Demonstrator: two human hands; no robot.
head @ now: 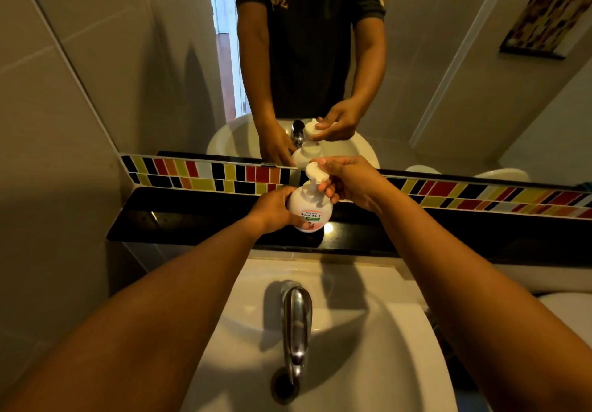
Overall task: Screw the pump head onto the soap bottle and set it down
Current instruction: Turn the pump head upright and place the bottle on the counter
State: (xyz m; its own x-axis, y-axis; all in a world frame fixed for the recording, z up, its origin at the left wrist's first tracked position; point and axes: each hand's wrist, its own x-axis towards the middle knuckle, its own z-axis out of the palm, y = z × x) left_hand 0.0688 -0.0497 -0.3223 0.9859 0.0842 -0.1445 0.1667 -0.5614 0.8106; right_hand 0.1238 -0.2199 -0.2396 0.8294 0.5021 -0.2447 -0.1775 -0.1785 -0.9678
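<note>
A round white soap bottle (309, 208) with a pink and green label stands on the black shelf (192, 219) behind the basin. My left hand (275, 209) wraps its left side, thumb across the label. The white pump head (315, 173) sits on the bottle's neck, its flat top tilted toward me. My right hand (344, 179) grips the pump head from the right, fingers around its collar and forefinger over the top. The neck thread is hidden by my fingers.
A white basin (368, 331) with a chrome tap (296, 322) lies below the shelf. A band of coloured tiles (208, 174) and a mirror (144, 59) rise behind the bottle; the mirror repeats my hands and the bottle.
</note>
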